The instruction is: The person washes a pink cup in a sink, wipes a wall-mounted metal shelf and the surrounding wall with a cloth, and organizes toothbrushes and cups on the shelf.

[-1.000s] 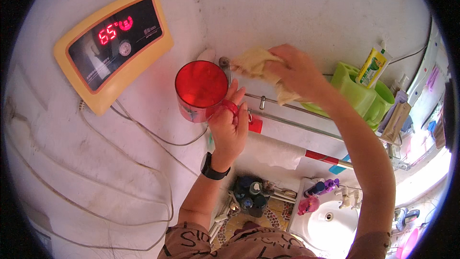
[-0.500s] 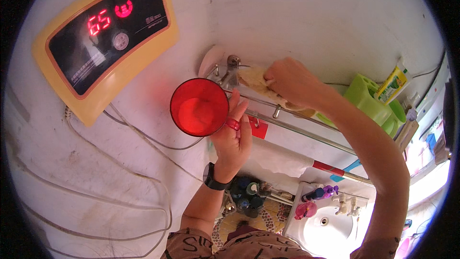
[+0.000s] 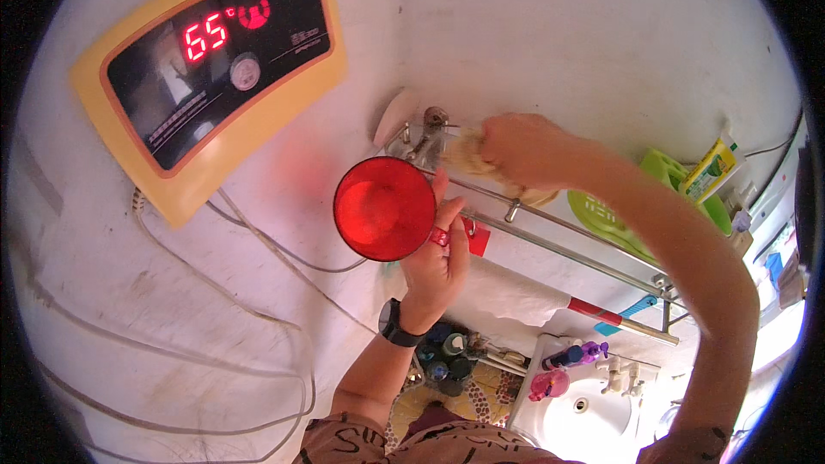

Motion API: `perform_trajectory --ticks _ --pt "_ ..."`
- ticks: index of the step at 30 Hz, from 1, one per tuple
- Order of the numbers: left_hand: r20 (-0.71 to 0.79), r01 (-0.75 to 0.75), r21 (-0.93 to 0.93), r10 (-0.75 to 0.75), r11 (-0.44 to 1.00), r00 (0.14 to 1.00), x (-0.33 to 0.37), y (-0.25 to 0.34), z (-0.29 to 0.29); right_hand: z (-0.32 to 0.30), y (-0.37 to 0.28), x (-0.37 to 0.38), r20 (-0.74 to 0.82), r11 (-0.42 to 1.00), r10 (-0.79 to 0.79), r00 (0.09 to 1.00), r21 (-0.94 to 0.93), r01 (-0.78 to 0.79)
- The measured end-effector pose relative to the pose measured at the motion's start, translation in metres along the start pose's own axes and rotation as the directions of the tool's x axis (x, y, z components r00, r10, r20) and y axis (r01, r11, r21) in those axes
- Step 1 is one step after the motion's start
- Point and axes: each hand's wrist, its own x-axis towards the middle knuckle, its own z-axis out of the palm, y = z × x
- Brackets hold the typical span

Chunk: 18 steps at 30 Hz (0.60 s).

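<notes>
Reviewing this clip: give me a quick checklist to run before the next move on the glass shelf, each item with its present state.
1. Left hand has a firm hold on the red cup: ok.
2. Red cup lifted clear of the glass shelf: ok.
3. Right hand has the yellowish cloth pressed on the shelf: ok.
4. Cup empty: cannot tell.
5. Green container clear of the cloth: ok.
6. Shelf spot wiped clean: cannot tell.
</notes>
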Motion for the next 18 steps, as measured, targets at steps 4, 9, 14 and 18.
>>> perform_trajectory --ticks 4,9,14,18 --pt "0.011 0.002 0.004 -0.002 1.000 1.000 -0.002 0.014 -0.018 -0.038 -0.007 -0.002 0.235 0.978 0.211 0.949 -0.049 -0.205" --pt "0.016 0.233 -0.158 -0.233 0.960 0.972 -0.024 0.027 -0.029 0.001 -0.032 0.027 -0.151 0.990 0.115 0.982 0.101 -0.101" --pt "0.172 0.481 -0.360 -0.450 0.799 0.876 -0.034 0.037 -0.042 0.005 -0.015 0.028 -0.173 0.973 -0.022 0.985 0.225 0.061" --pt "0.198 0.551 -0.313 -0.514 0.774 0.835 -0.046 0.051 -0.053 -0.038 -0.016 0.023 0.123 0.999 0.042 0.992 0.009 -0.043"
